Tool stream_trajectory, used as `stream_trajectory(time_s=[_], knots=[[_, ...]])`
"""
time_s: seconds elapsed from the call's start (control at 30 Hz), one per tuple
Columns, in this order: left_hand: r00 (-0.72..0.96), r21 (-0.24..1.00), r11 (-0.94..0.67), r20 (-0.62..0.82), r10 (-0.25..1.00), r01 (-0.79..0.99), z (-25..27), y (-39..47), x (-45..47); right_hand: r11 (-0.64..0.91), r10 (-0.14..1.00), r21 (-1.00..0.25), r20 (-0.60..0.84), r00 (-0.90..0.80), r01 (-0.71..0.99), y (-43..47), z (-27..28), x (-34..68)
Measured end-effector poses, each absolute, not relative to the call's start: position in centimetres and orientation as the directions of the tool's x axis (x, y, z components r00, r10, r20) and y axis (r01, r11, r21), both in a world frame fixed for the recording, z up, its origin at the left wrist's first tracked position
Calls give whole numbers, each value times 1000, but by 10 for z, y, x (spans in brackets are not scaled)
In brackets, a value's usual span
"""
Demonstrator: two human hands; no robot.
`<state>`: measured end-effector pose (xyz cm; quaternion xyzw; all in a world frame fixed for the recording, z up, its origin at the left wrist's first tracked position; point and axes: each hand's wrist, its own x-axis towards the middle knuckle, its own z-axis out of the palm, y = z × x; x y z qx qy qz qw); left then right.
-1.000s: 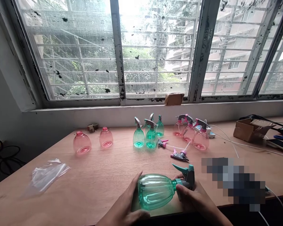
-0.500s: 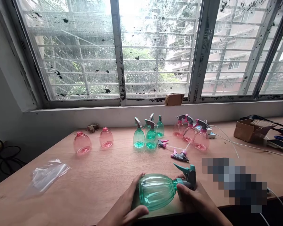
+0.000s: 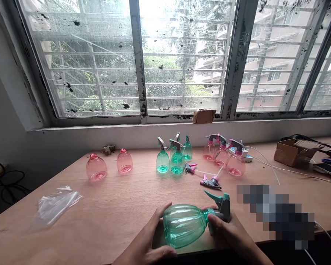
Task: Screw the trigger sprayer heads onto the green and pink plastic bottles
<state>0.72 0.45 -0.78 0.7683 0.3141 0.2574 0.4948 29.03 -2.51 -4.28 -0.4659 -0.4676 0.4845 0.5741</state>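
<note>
A clear green spray bottle (image 3: 184, 225) lies sideways between my hands above the table's front edge, its base to the left. My left hand (image 3: 151, 239) cups the base end, thumb below and fingers behind. My right hand (image 3: 228, 232) is closed round the neck, thumb on the green collar. The grey and green trigger head (image 3: 223, 207) points up and right of the bottle. Beyond my hands lie two loose pink and grey trigger heads, one near (image 3: 211, 182) and one farther back (image 3: 190, 168), with thin tubes.
Green spray bottles (image 3: 162, 162) stand grouped at the back, pink ones (image 3: 235, 163) to their right. Two pink bottles without heads (image 3: 96, 169) stand left. A plastic bag (image 3: 56, 206), a cardboard box (image 3: 295, 151), white cables and a pixelated patch (image 3: 276, 213) are also there.
The green bottle and both hands have shifted very slightly to the right. The grip looks the same, and the things on the table have stayed put.
</note>
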Motion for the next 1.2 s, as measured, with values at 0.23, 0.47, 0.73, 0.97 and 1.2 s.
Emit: stream_trajectory(time_s=[0.23, 0.47, 0.73, 0.97, 1.2], knots=[[645, 879, -355, 74, 761, 318, -8, 3, 0, 117, 992, -985, 110, 57, -124, -25, -41, 290], [582, 866, -301, 15, 813, 398, -6, 4, 5, 140, 990, -976, 138, 22, -168, -24, -46, 293], [577, 852, -306, 7, 816, 424, -2, 0, 7, 143, 990, -977, 140, 33, -156, -26, -46, 293], [584, 888, -280, 16, 812, 365, -4, 4, 3, 151, 988, -971, 153, 5, -188, -26, -46, 292], [566, 835, -310, -1, 824, 454, -3, 2, 11, 174, 985, -975, 174, 13, -138, -27, -45, 294]])
